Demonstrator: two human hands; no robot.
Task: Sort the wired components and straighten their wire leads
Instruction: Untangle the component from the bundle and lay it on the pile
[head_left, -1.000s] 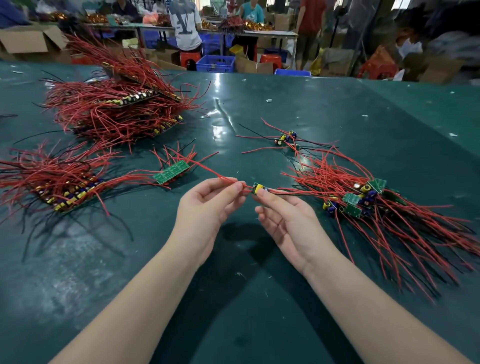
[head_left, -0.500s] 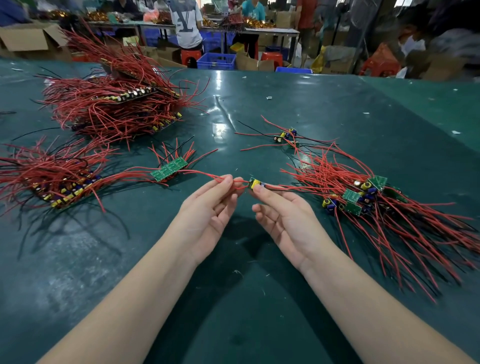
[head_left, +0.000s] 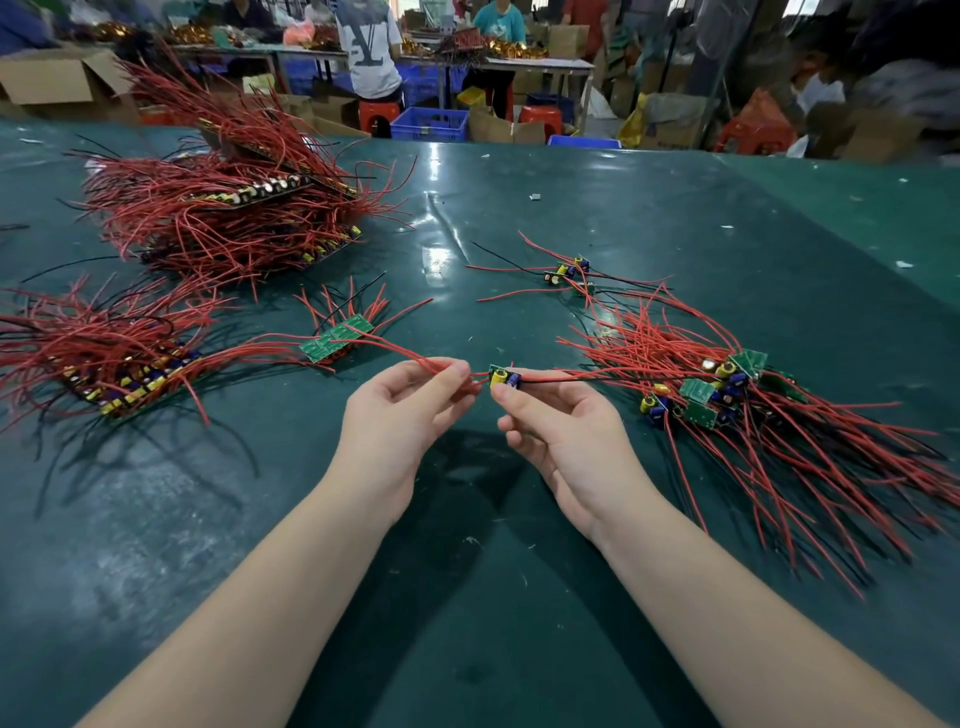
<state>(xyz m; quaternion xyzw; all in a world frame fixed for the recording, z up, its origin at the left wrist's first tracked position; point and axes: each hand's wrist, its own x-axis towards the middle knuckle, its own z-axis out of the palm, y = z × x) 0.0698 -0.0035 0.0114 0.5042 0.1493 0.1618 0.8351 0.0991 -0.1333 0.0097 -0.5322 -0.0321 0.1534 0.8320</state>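
Pinched between both hands at table centre, one small circuit board sits in the right hand; the left hand grips its red leads. Four wired piles lie at nine, ten, one and three o'clock; a blue crate, contents unclear, stands at twelve.

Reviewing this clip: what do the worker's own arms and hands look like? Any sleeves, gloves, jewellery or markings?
Both forearms are bare up to the bottom edge of the picture; no sleeve or cuff shows. The left hand and the right hand wear no gloves. No ring, watch, wristband, tape or marking is visible on either. The few fingernails that show look short and unpainted.
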